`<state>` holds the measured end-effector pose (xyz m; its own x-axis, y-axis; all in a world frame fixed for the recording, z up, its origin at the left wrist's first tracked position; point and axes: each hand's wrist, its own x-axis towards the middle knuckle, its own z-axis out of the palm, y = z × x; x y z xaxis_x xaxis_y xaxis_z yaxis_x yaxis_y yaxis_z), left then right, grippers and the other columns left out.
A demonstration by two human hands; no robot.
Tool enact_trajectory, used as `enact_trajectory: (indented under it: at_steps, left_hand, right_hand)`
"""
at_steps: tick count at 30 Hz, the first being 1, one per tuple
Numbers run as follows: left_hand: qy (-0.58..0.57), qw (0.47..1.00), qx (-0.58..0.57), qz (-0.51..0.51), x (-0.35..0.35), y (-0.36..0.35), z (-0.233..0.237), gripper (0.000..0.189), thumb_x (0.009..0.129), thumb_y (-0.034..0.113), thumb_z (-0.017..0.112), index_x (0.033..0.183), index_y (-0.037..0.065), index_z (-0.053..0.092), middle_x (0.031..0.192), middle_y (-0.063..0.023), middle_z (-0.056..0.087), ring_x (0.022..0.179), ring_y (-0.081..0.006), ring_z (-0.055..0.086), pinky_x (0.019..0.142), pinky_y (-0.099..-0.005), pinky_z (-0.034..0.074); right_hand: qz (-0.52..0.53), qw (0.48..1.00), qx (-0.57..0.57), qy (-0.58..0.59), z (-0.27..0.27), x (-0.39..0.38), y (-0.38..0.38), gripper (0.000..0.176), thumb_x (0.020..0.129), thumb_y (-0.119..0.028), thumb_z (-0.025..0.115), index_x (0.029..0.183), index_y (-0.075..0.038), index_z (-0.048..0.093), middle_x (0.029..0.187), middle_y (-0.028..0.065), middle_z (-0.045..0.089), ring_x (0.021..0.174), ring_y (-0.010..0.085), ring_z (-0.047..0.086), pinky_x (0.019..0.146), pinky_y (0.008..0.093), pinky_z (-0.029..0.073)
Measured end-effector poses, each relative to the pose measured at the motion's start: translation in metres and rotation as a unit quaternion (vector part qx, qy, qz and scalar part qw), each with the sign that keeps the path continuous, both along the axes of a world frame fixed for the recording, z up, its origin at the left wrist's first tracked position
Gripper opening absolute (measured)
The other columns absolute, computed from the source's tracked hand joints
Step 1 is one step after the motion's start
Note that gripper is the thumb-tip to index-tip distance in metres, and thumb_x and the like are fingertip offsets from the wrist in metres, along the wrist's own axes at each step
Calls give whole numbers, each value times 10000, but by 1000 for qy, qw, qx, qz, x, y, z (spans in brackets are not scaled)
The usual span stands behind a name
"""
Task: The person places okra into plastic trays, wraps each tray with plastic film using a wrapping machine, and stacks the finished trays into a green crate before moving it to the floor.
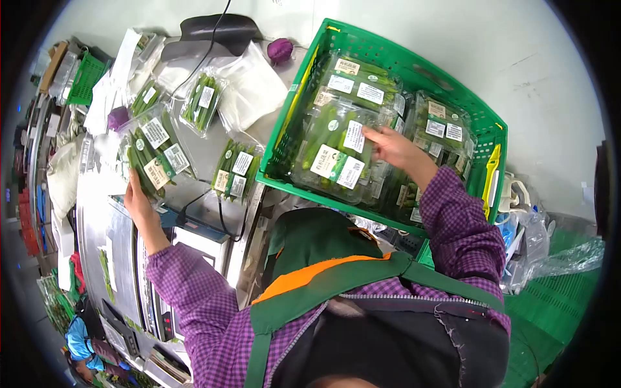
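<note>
Green crate [414,64] holds many packs [443,123], others the worktop [206,150]; my left fingers [133,182] grip one, right fingers [381,139] another.

Purple-black checked sleeves [456,226], green apron [310,239], orange trim [317,274]

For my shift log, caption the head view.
Left hand on a vegetable pack, right hand on another pack in the green crate.

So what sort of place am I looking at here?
Probably a room where fresh produce is packed: labelled clear packs of green vegetables fill much of a green plastic crate, and more such packs lie on the worktop beside it.
</note>
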<state>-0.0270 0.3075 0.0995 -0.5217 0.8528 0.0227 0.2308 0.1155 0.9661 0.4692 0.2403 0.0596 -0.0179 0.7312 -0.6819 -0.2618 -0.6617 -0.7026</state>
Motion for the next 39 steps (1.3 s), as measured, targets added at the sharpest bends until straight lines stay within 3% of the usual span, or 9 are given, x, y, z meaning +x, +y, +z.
enact_trajectory:
  at_steps: [6,14,18,23,26,27,32,37,39]
  left_hand:
    - [-235,972,16,2,56,-20,19,328,885,342,576,998,34,589,735,27,564,536,-7,429,422,-170,244]
    - [-263,958,-37,-113,122,-29,20,306,899,384,542,785,106,601,580,79,517,382,22,301,341,-169,156]
    - [-300,917,-77,-251,166,-39,27,364,921,347,509,998,7,612,915,-58,646,779,-113,586,682,-238,446]
    - [-110,864,-167,-462,243,-56,25,355,908,282,548,1140,14,569,734,22,552,637,-56,468,565,-215,401]
    - [-3,815,-117,-567,279,-63,5,432,880,218,579,1240,7,470,611,-42,500,540,-92,449,502,-250,403]
    - [78,789,-117,-598,284,-62,7,535,863,190,615,1273,-79,401,748,-61,586,601,-99,519,538,-249,438]
    - [272,711,-47,-647,303,-62,-10,554,766,185,684,1208,-75,476,724,-173,620,613,-237,622,570,-317,482]
    - [406,691,-9,-598,305,-62,-8,431,733,190,710,1092,-17,591,727,-162,625,602,-251,620,568,-328,485]
    - [397,720,-2,-570,293,-60,-2,392,731,186,715,1062,1,614,720,-155,623,597,-248,619,559,-324,481]
  right_hand:
    - [44,998,39,27,-33,-8,20,316,867,-310,615,1036,-51,550,923,-11,598,706,69,511,577,234,402]
    - [112,980,55,-157,-40,-9,34,546,784,-362,702,996,106,519,862,127,597,567,106,546,457,212,414]
    - [165,964,103,-182,23,12,12,536,832,-358,638,1067,109,518,939,149,613,666,123,598,471,210,434]
    - [131,986,98,18,68,19,-53,355,877,-307,569,1064,-7,534,835,46,587,644,89,553,493,203,422]
    - [127,989,78,-19,47,39,-73,271,873,-253,587,1021,-30,548,808,14,573,600,71,512,497,200,412]
    - [127,989,68,-40,32,50,-80,245,872,-234,592,1011,-37,553,805,6,573,595,65,505,499,198,408]
    - [99,995,10,-20,-21,69,-97,242,858,-245,619,1008,-60,577,857,-19,613,678,63,543,547,200,441]
    - [101,994,19,-49,-21,59,-98,273,849,-248,628,1017,-35,605,801,-2,632,693,114,595,588,259,489]
    - [264,924,23,-277,-2,62,-88,259,836,-249,633,926,-5,638,712,30,641,606,138,604,545,288,488]
